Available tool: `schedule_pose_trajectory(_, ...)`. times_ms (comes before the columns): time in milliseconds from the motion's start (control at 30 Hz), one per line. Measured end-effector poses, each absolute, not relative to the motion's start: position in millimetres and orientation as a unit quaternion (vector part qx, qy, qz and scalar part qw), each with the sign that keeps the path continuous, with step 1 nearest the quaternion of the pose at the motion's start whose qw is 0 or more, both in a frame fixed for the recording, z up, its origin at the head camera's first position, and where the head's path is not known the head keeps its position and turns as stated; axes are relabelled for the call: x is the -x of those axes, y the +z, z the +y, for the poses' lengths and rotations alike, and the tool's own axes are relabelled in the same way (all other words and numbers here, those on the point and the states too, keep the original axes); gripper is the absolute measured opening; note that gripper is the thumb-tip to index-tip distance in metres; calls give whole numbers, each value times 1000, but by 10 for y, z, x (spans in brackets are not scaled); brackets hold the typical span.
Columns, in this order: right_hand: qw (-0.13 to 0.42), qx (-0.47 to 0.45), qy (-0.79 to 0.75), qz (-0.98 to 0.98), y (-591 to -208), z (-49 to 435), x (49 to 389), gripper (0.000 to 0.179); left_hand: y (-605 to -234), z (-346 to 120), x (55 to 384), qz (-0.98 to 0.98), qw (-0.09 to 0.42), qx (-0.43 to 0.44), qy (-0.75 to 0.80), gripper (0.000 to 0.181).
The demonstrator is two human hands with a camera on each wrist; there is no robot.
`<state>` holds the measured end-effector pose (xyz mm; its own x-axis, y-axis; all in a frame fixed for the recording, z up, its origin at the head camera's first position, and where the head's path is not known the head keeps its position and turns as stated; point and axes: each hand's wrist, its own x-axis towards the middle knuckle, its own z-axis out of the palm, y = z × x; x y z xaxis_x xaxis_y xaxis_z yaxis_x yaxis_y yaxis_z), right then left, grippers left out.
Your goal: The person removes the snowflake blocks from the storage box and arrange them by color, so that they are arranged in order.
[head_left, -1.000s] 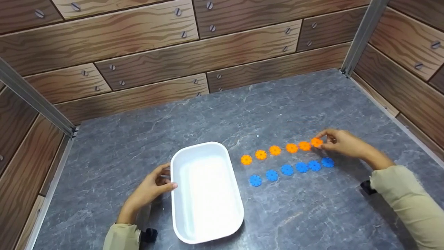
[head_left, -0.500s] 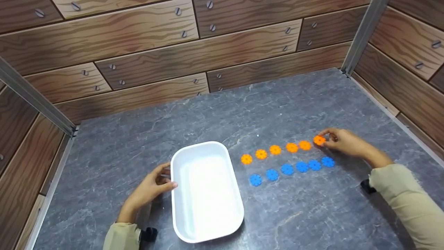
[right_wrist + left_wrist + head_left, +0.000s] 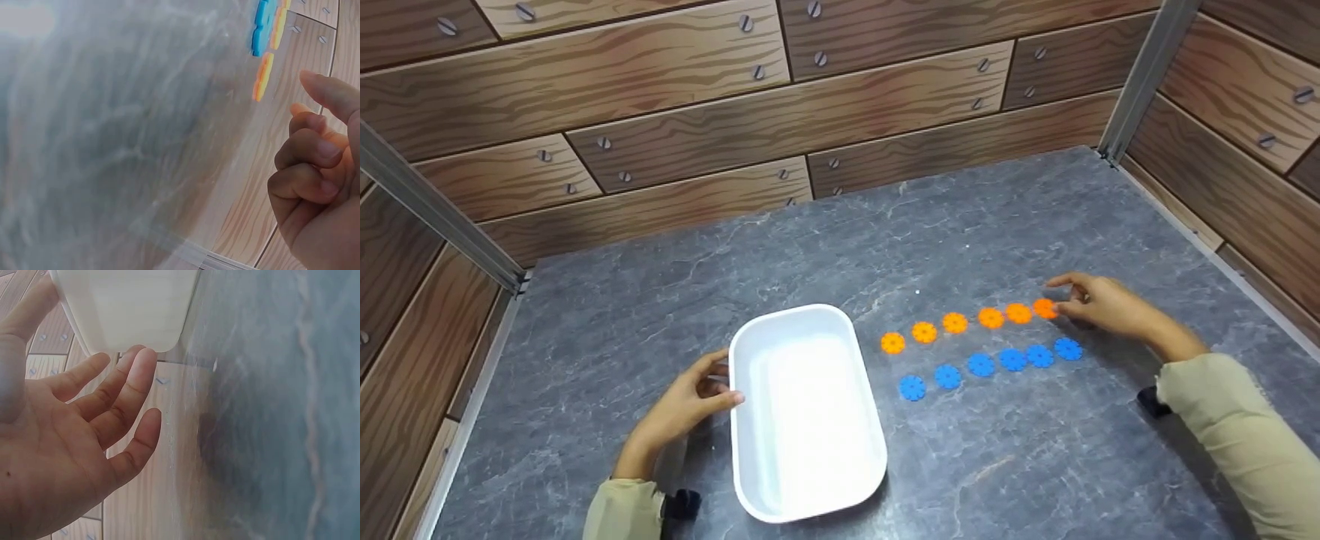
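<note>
A white rectangular tub (image 3: 874, 420) stands on the grey table in the head view. At its left side my left hand (image 3: 682, 405) holds it, thumb over the rim and fingers along the outer wall; in the left wrist view the fingertips meet the tub's wall (image 3: 132, 312). To its right runs a row of several orange notched discs (image 3: 955, 323), with a row of blue notched discs (image 3: 981, 365) in front. My right hand (image 3: 1102, 304) hovers by the rightmost orange disc (image 3: 1044, 308), thumb and index finger apart. The right wrist view shows that disc (image 3: 262, 77) apart from the fingers.
Wood-patterned panels (image 3: 690, 127) enclose the table at the back and both sides, with metal corner posts (image 3: 1147, 75). Small white specks (image 3: 917, 292) dot the marbled tabletop (image 3: 720, 262) behind the discs.
My right hand lifted the rightmost orange disc slightly up and right, then set it back at the end of the row and spread its fingers. The left hand and tub stay put.
</note>
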<state>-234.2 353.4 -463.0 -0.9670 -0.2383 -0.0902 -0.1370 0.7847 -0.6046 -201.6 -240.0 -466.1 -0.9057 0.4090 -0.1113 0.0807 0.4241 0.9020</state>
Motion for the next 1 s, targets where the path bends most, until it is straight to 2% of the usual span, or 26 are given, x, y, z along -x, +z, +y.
schedule_pose_trajectory(333, 86, 99, -322, 938, -4567, 3417, 2332, 43, -4658, -2419, 2013, 833, 158, -146, 509, 68)
schedule_pose_trajectory(567, 95, 98, -328, 935, -4474, 3332, 2321, 51, -4620, -2448, 1997, 838, 151, -148, 503, 66)
schedule_pose_trajectory(667, 79, 98, -326, 937, -4436, 3326, 2315, 48, -4586, -2462, 1982, 852, 121, -136, 491, 64)
schedule_pose_trajectory(833, 33, 100, -322, 941, -4345, 3312, 2300, 41, -4500, -2489, 1978, 863, 42, -127, 488, 58)
schedule_pose_trajectory(1000, 3, 103, -324, 940, -4238, 3293, 2265, 40, -4405, -2523, 1963, 863, -3, -139, 486, 55)
